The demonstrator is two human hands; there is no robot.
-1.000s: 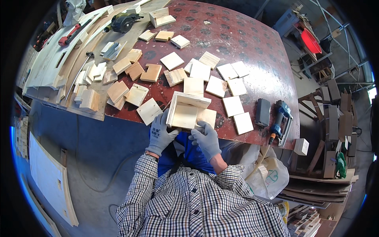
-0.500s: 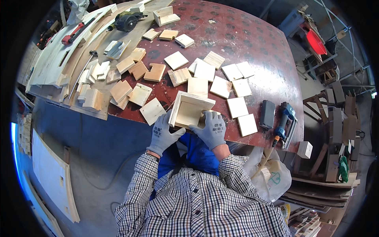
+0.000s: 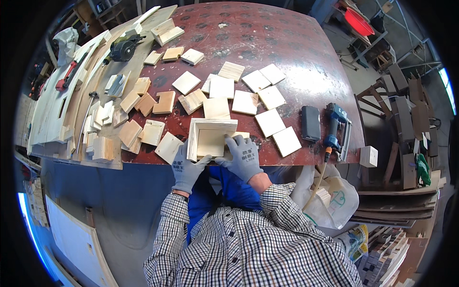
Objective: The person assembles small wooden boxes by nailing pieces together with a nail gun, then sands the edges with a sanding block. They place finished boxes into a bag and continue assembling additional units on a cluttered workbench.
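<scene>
A small pale wooden box [image 3: 213, 125] sits at the table's near edge, with walls showing along its far and left sides and its floor visible. My gloved left hand [image 3: 187, 171] is closed on the near left corner, its thumb along the front. My gloved right hand [image 3: 241, 159] grips the right part of the box, fingertips by the right edge and thumb at the front. Part of a wooden piece [image 3: 243, 135] shows just behind the right fingers. Square wooden pieces [image 3: 216, 108] lie right beyond the box, and another square [image 3: 169, 147] is beside the left hand.
To the right on the red-brown table [image 3: 282, 38] are a blue air nailer [image 3: 334, 125] with a hose and a dark case [image 3: 311, 123]. Notched blocks [image 3: 164, 102], a hammer [image 3: 86, 117] and a circular saw [image 3: 123, 49] lie leftward. A white sack [image 3: 337, 201] hangs below the edge.
The view has swung, so the table sits further left in it. The box is turned slightly and stands squarer to the table edge. Both hands stay on it.
</scene>
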